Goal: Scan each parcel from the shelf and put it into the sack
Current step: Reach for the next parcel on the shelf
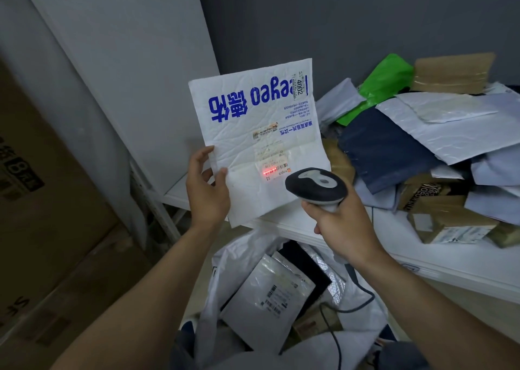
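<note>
My left hand [206,190] grips the lower left edge of a white padded mailer [253,121] with blue print, held upright above the shelf edge. My right hand [342,223] grips a black and grey barcode scanner [315,186], whose red beam lights the barcode on the mailer's label. Below my hands a white sack [213,293] stands open with a grey parcel [267,299] and a black one inside. The scanner's cable hangs down over the sack.
A white shelf [394,243] to the right carries a pile of parcels: a dark blue bag [385,147], a green bag [385,85], white mailers and brown boxes [450,223]. Large cardboard boxes [42,200] stand at the left. A grey wall is behind.
</note>
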